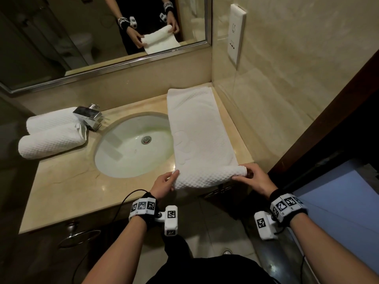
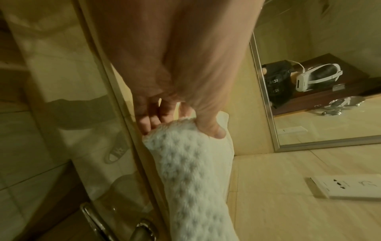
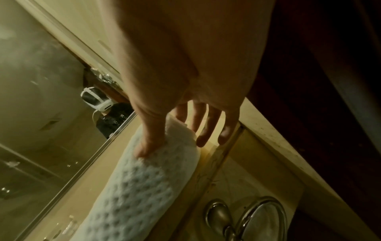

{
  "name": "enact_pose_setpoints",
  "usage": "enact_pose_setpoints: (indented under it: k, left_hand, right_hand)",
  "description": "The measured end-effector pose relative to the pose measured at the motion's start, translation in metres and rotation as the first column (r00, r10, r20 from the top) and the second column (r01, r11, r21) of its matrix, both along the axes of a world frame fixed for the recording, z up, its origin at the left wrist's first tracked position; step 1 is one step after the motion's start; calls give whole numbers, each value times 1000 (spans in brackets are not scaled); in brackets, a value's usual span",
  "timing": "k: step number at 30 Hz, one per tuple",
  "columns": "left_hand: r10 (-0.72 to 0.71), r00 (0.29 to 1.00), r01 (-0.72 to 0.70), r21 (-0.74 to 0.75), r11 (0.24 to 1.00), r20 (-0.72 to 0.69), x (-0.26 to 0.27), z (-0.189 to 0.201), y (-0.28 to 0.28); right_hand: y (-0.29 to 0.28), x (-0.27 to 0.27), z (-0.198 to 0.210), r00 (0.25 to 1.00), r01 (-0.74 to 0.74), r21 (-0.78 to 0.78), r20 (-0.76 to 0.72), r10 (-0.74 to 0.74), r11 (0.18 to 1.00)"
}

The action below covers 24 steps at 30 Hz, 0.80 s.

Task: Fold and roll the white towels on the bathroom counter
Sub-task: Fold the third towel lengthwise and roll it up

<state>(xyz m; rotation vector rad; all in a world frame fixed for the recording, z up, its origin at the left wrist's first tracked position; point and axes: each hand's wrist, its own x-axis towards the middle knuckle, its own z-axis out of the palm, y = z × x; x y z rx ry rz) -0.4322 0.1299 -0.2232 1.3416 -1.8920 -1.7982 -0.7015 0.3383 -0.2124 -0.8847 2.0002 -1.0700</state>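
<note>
A long folded white towel (image 1: pixel 196 128) lies on the counter (image 1: pixel 67 187) right of the sink, running from the back wall to the front edge. Its near end is wound into a waffle-textured roll (image 1: pixel 205 177). My left hand (image 1: pixel 174 181) pinches the roll's left end between thumb and fingers (image 2: pixel 144 125). The roll (image 2: pixel 191 179) runs away from that hand. My right hand (image 1: pixel 241 173) grips the right end, thumb on top of the roll (image 3: pixel 144 179), the other fingers (image 3: pixel 206 130) hanging past its end. Two finished rolled towels (image 1: pixel 51 140) lie left of the faucet.
The oval sink (image 1: pixel 98 144) takes up the counter's middle, with a chrome faucet (image 1: pixel 88 115) at its back left. A tiled wall with a socket panel (image 1: pixel 236 33) stands close along the towel's right side. A mirror (image 1: pixel 82 37) backs the counter. A towel ring (image 1: pixel 80 236) hangs below the front edge.
</note>
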Motion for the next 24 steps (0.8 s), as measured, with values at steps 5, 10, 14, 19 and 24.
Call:
enact_pose_setpoints:
  k: [5,10,14,19,24]
  left_hand:
    - [-3,999,4,-28,1000,48,-9,-2,1]
    - [-78,997,78,-11,997,-12,-9,9,4]
    - [-145,989,147,-155,977,21,-9,10,0]
    - [-106,978,138,-174,975,178,-15,4,-7]
    - [-50,944,71,-52,996,327,-28,3,-18]
  right_hand:
    - [-3,4,5,990,33,-11,141,-31,999]
    - [-5,9,1,960,162,-12,235,-155,987]
    - [-12,9,-1,939,225,-23,271,-210,974]
    - [-25,7,-14,922,323,15,223,-318,946]
    - [-41,9,-16,908,391,69,135,-397,918]
